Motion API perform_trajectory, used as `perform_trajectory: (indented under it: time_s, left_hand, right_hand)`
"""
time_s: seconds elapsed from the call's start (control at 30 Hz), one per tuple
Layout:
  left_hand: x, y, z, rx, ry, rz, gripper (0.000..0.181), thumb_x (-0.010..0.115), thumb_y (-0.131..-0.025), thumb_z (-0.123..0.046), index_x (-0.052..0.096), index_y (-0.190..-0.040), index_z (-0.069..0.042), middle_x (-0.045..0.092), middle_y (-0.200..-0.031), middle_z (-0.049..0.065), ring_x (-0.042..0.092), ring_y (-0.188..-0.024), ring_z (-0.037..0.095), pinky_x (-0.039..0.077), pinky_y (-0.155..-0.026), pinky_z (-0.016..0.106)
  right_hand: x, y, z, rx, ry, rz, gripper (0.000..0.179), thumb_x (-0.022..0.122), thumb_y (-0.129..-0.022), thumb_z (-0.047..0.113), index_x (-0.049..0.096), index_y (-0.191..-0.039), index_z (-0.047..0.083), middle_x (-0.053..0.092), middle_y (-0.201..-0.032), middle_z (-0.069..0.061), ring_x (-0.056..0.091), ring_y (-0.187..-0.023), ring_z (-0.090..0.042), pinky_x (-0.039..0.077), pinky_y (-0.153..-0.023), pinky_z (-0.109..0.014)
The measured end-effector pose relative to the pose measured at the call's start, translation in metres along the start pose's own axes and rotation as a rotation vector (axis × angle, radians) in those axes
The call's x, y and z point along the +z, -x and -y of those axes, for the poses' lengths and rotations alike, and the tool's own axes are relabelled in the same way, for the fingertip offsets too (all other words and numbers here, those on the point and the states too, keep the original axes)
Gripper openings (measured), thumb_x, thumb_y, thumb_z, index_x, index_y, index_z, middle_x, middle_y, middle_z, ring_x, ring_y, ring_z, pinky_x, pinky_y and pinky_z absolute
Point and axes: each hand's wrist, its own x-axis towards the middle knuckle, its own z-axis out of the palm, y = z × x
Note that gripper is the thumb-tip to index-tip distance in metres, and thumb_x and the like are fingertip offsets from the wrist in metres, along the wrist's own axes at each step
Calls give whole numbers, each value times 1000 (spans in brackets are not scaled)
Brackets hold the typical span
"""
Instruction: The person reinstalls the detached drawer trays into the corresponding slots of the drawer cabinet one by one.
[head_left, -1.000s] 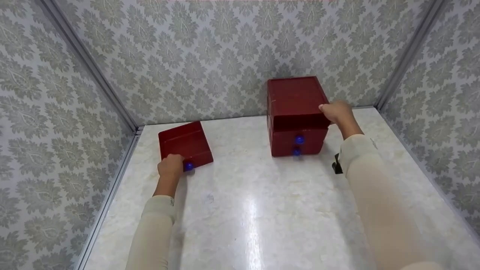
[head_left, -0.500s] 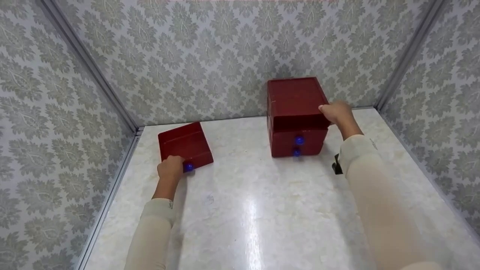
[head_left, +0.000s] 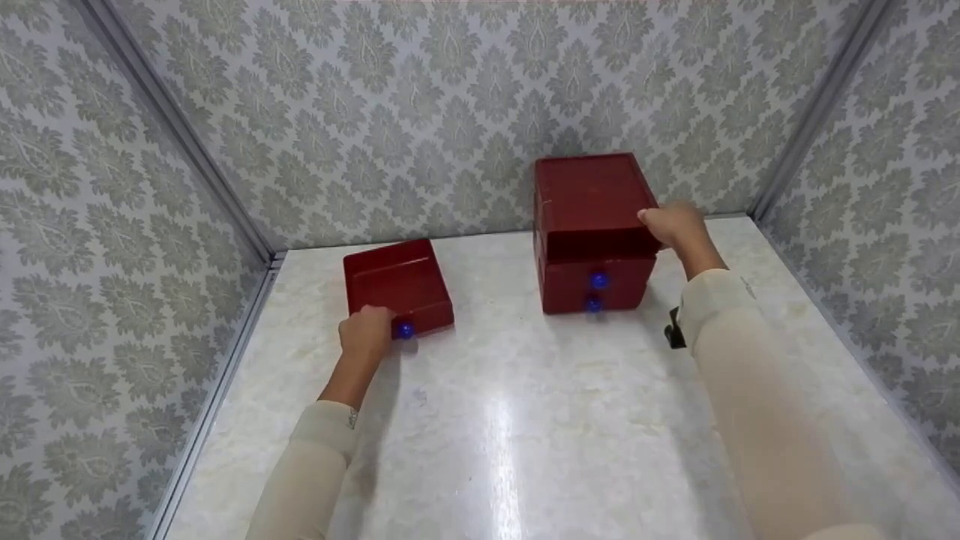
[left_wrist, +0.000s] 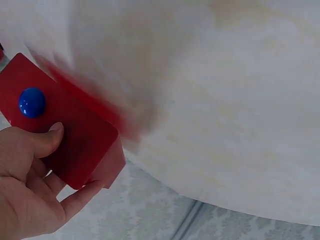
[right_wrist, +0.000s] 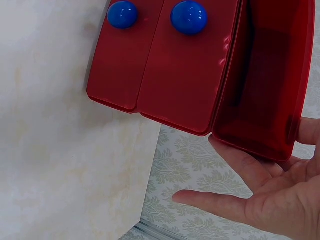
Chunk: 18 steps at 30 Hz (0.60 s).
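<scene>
My left hand (head_left: pixel 366 330) grips a red drawer (head_left: pixel 401 289) by its front left corner, the thumb on the front panel beside a blue knob (left_wrist: pixel 31 102). The drawer's inside looks bare, and its shadow suggests it is just off the table. To the right stands a red drawer cabinet (head_left: pixel 592 191) with an uncovered top slot (right_wrist: pixel 267 65) and two blue-knobbed drawers below it. My right hand (head_left: pixel 675 225) holds the cabinet's upper right edge, thumb over the top. In the right wrist view, some fingers touch its side and one stretches away from it.
A small black object (head_left: pixel 676 328) lies on the table (head_left: pixel 450 420) right of the cabinet, partly hidden by my right sleeve. Patterned walls (head_left: pixel 457 120) close off the back and both sides.
My left hand has moved right with the red drawer, toward the cabinet, mostly in the last half second. The right hand and the cabinet have stayed in place.
</scene>
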Motion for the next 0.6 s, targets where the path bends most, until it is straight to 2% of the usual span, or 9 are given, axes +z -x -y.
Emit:
perform_trajectory:
  time_s: [0.13,0.33,0.47,0.6]
  left_hand:
    - [-6,4,-10,24,21,-53,21,61,-99,-9,80,-106,-14,78,-95,14,71,-78,33,59,-75,54]
    - [-16,16,-29,84,6,-76,21,62,-96,-7,81,-94,-16,78,-89,11,71,-75,32,59,-70,53]
    - [-24,32,-47,151,-23,-108,18,66,-94,-8,79,-84,-17,76,-80,10,69,-67,30,58,-62,50]
    - [-38,56,-69,234,-81,-137,16,71,-91,-11,74,-76,-15,73,-73,9,69,-62,29,56,-55,49]
  right_hand:
    - [0,0,0,1,-13,-4,75,40,-103,45,33,-153,-11,38,-156,-32,46,-138,-46,41,-113,-56]
    - [1,1,0,0,-38,-13,72,41,-103,44,39,-150,-11,45,-151,-31,53,-132,-44,44,-110,-54]
    - [1,2,0,5,-54,-13,71,42,-103,44,41,-148,-11,48,-148,-31,55,-130,-43,45,-109,-53]
    - [1,4,1,22,-67,-15,73,43,-103,44,39,-150,-11,46,-149,-31,53,-132,-43,43,-111,-53]
